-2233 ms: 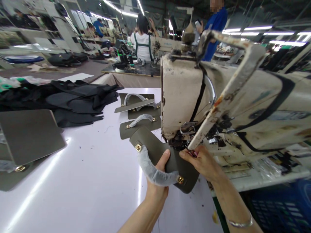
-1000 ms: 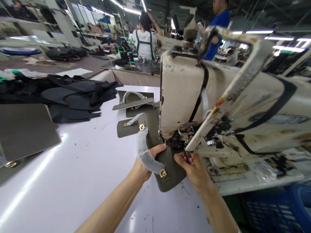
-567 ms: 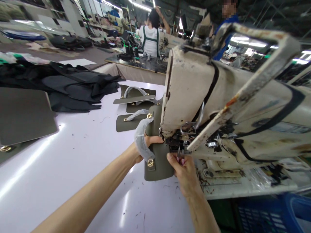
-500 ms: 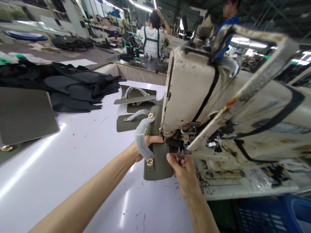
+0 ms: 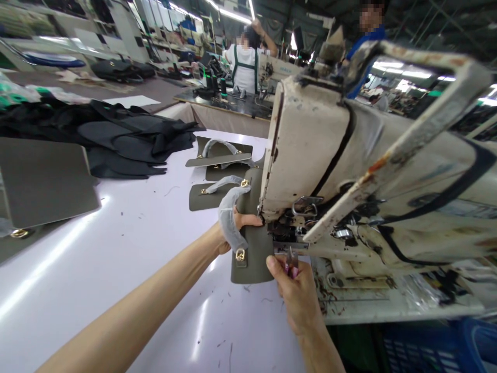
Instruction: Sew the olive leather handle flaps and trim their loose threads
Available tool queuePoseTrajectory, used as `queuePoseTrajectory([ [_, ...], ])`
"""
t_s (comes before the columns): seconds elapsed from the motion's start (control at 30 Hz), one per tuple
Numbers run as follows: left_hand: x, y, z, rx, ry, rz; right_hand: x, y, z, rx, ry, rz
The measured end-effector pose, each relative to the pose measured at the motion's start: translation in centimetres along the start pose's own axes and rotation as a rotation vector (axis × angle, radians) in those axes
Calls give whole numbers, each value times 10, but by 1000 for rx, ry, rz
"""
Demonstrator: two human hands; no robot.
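While a white tabletop [image 5: 155, 300] fills much of the left and lower frame, a worn cream industrial sewing machine [image 5: 310, 134] takes up the right side, its head reaching down to the centre. At the upper left lies a heap of black cut fabric pieces [image 5: 116, 132]. Just below it, at the left edge, a flat olive-grey panel [image 5: 46, 181] overlaps another piece with gold hardware. A blue plastic basket [image 5: 423, 352] shows at the lower right.

At the centre, the olive-grey bag panel [image 5: 254, 261] stretches from top to bottom beside the machine's needle area, partly hidden by the machine head. Above and left of it, more olive-grey panels with wrapped handles [image 5: 205, 199] rest on the tabletop, some overlapping.

The right hand [image 5: 298, 295], right of the panel's lower part, has its thumb against the panel's right edge and its fingers curled around small thread snips. The left hand [image 5: 243, 223] reaches under the handle at the panel's left side, thumb extended across the panel; its other fingers are mostly hidden, so their exact spacing cannot be told.

The carry handle [image 5: 229, 217], wrapped in translucent film, arches leftward from the panel. Smaller are the thread snips [image 5: 291, 264], pink-handled with blades apart and pointing up, then the gold-coloured buckle [image 5: 240, 255] at the handle's lower end. Tiny dark thread scraps [image 5: 221, 343] dot the tabletop below.
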State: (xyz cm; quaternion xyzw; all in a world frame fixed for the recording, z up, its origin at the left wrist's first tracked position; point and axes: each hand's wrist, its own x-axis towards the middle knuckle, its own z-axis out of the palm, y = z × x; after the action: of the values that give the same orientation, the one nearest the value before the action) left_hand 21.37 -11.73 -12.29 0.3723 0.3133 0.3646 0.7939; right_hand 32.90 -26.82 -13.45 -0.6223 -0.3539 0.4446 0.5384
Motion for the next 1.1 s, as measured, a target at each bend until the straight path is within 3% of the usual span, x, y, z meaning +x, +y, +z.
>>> queuePoseTrajectory([
  [0.23, 7, 10, -3, 52, -119, -37, 9, -3, 8, 36, 72, -29],
  [0.6, 28, 11, -15, 26, -140, -98, 13, -8, 23, 87, 192, -46],
  [0.87, 33, 21, -12, -12, -64, -58, 10, 0, 36, 41, 315, -4],
  [1.1, 31, 29, -9, -8, -14, -54, 10, 9, 70, 78, 443, -7],
])
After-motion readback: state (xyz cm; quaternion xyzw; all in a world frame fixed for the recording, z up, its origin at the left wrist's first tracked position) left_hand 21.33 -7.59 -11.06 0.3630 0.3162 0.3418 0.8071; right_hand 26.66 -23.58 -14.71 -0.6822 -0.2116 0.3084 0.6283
